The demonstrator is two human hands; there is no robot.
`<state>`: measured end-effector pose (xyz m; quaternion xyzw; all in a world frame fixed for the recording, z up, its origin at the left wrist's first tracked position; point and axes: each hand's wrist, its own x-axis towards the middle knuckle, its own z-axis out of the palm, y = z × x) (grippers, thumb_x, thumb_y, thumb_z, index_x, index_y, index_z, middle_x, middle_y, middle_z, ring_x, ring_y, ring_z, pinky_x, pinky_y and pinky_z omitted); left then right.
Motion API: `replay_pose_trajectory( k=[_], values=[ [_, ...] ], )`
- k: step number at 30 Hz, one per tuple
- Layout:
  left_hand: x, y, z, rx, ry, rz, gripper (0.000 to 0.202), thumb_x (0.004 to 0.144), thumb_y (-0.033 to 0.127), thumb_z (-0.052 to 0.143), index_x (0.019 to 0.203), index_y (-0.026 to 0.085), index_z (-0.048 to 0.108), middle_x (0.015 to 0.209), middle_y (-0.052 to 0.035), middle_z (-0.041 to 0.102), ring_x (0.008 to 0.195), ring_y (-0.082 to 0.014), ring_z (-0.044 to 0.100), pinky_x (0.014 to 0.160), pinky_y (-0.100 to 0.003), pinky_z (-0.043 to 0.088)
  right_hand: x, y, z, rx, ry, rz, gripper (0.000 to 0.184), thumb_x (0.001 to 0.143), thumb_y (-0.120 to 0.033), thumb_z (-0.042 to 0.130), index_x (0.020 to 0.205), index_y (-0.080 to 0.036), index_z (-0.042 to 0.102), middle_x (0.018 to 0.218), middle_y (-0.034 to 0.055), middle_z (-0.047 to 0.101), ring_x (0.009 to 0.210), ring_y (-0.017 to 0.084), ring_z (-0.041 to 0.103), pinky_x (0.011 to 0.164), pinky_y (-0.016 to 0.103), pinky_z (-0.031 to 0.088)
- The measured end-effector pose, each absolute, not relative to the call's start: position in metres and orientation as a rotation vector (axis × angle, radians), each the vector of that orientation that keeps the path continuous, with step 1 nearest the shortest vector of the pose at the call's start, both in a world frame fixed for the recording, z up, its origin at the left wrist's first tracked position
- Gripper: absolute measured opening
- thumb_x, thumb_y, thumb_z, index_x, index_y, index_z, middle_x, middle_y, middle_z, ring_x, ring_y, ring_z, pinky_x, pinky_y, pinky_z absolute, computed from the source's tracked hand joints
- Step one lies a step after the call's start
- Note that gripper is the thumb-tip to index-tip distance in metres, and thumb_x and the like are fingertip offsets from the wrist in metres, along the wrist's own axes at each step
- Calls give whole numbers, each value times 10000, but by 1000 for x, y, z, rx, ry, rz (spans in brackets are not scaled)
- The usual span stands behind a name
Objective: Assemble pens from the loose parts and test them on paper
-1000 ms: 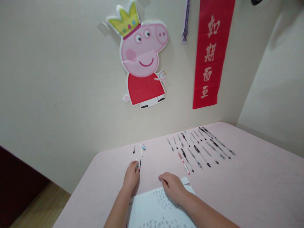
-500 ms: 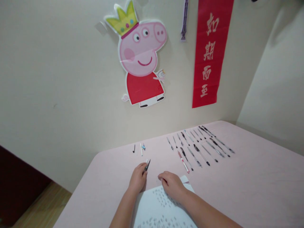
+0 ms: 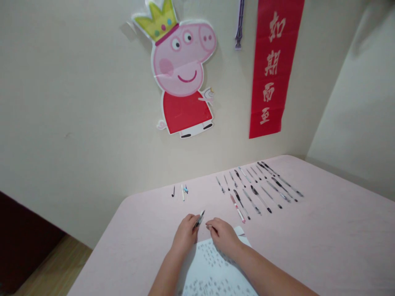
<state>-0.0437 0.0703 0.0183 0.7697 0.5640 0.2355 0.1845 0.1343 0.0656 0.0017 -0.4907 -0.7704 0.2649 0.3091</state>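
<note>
My left hand (image 3: 186,232) is closed around a small bundle of pens (image 3: 200,218), dark and whitish, whose ends stick out past the fingertips; how many there are I cannot tell. Close by on the right, my right hand (image 3: 222,235) is closed with thumb and forefinger pinched together. Whatever it holds is too small or hidden to name. Its wrist lies over a sheet of paper (image 3: 216,283) covered in handwritten marks. The two hands are apart, with a narrow strip of the pink tabletop (image 3: 138,234) between them.
Two rows of pens (image 3: 261,199) lie at the right back, with a pink-and-white pen (image 3: 238,208) at the near left end. A black pen cap (image 3: 173,191), a white stick (image 3: 183,193) and a small blue item (image 3: 186,189) lie left of them. The wall (image 3: 92,135) rises behind.
My left hand has moved right with the pens, closer to my right hand. The right hand has stayed almost where it was. The camera view has tilted slightly.
</note>
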Motion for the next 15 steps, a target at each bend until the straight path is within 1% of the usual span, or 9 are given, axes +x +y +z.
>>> replay_pose_trajectory(
  k=[4,8,10,12,15],
  values=[
    [-40,67,22,2142,1731,562,433,771,52,441,1154,196,581,989,-82,594,902,-185,577,814,-273,424,134,66,2,-1301,-2032,706,320,830,-120,424,1004,-173,687,926,80,672,872,186,621,812,267,443],
    [-35,64,25,2165,1869,455,408,773,86,459,1167,154,545,969,-98,592,878,-204,575,779,-282,406,134,67,1,-1279,-2035,709,321,833,-124,422,1012,-166,686,940,83,674,886,186,621,827,267,443],
    [-32,64,26,2193,1934,388,356,765,89,463,1100,154,562,929,-91,599,850,-210,576,739,-283,395,134,67,0,-1280,-2039,710,323,827,-118,425,1011,-164,685,945,83,674,895,186,620,836,267,441],
    [-29,64,26,2218,1998,328,277,754,83,464,992,167,579,881,-77,601,810,-209,577,694,-279,379,134,67,0,-1283,-2042,712,325,822,-112,427,1012,-161,686,949,84,674,898,186,620,838,267,441],
    [-27,65,25,2230,2055,310,190,761,81,458,884,177,567,841,-67,598,783,-207,575,662,-278,357,134,66,2,-1278,-2040,717,327,825,-115,423,1013,-162,686,943,84,675,889,184,622,827,264,443]
  ],
)
